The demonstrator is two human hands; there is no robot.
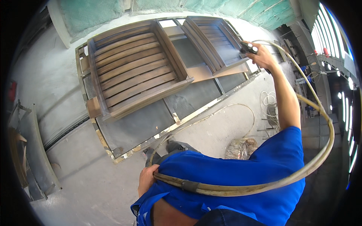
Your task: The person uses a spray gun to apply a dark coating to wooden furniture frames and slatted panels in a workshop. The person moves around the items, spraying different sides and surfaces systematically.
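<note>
My right hand is wrapped round a dark spray gun at the far right. Pale mist shows in front of its nozzle, over the smaller brown slatted wooden piece. A larger slatted wooden frame lies to its left on the same low metal-framed stand. From the gun a whitish hose loops down my right side and across my front. My left hand grips this hose by my waist; part of the fingers is hidden behind it.
A paint-crusted round can stands on the floor right of my feet, with coiled thin hose beyond. A floor groove runs left of the stand. Boards and panels lean at the far left. Green filter sheeting lines the back.
</note>
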